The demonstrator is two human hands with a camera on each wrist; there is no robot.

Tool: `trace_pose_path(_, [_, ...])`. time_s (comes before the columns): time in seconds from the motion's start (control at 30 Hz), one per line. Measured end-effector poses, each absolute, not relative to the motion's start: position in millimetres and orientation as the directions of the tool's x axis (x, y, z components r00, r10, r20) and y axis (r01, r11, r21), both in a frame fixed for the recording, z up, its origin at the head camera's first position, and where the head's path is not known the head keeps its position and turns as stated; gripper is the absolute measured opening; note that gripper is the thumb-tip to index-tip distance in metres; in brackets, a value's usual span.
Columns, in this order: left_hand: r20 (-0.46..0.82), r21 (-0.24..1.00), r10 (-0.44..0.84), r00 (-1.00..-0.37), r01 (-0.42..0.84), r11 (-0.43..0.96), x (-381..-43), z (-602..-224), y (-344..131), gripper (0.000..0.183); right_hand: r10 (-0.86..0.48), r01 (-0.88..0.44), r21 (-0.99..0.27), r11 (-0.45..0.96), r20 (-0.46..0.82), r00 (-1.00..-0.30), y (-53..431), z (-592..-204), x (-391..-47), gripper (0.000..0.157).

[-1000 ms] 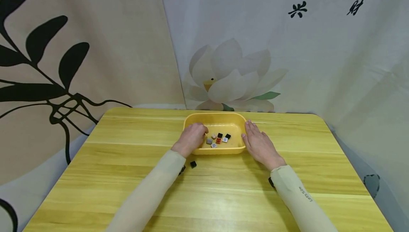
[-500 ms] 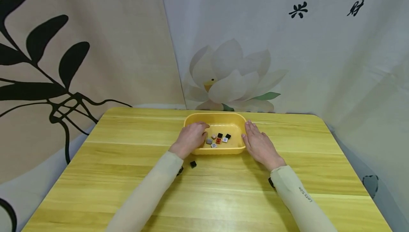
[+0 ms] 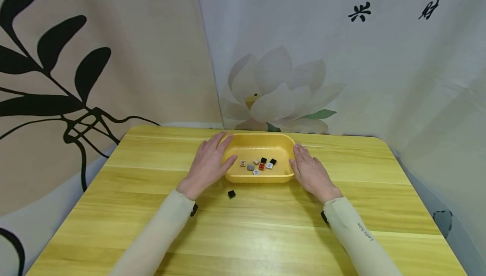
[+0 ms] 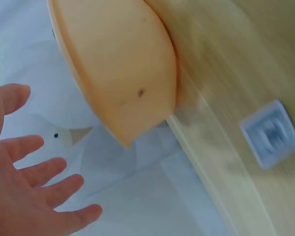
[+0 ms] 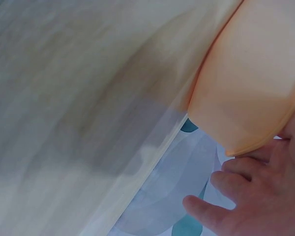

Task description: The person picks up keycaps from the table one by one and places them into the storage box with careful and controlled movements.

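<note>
A yellow plastic tray (image 3: 262, 179) stands near the table's far edge. Several small cubes lie in it, among them a red cube (image 3: 261, 166), a grey cube (image 3: 250, 167) and a pale cube with an orange mark (image 3: 242, 163). My left hand (image 3: 206, 164) is at the tray's left end, fingers spread and holding nothing; the left wrist view shows a gap between its fingertips and the tray. With straight fingers, my right hand (image 3: 313, 174) rests against the tray's right end. One more cube (image 3: 231, 194), dark from above, sits on the wood in front; a pale marked face (image 4: 270, 133) shows from the left wrist.
The wooden table (image 3: 265, 234) spreads out toward me on both sides of the forearms. Directly behind its far edge hangs a printed curtain (image 3: 281, 90) with a lotus and dark leaves.
My left hand has come out of the tray toward the left, and its curled fingers have spread. A pale cube now shows where that hand was. The right hand stays put.
</note>
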State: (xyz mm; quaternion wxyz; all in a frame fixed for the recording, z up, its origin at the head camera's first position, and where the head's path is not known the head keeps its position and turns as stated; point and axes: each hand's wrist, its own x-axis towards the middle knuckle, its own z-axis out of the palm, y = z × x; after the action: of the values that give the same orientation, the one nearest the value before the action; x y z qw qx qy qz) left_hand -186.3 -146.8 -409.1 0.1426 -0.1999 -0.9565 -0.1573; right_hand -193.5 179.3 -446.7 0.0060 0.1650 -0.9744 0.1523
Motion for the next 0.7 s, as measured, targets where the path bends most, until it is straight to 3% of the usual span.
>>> trace_pose_path(0.5, [0.236, 0.255, 0.295, -0.926, 0.352, 0.901, -155.6, -420.7, -181.0, 0.09, -0.323, -0.326, -0.293, 0.899, 0.062, -0.944, 179.0, -446.6, -193.4, 0.062])
trace_pose_path(0.7, [0.171, 0.25, 0.291, -0.941, 0.327, 0.911, -145.6, -427.3, -191.1, 0.089, -0.327, -0.334, -0.287, 0.898, 0.072, -0.942, 179.3, -446.8, -193.1, 0.061])
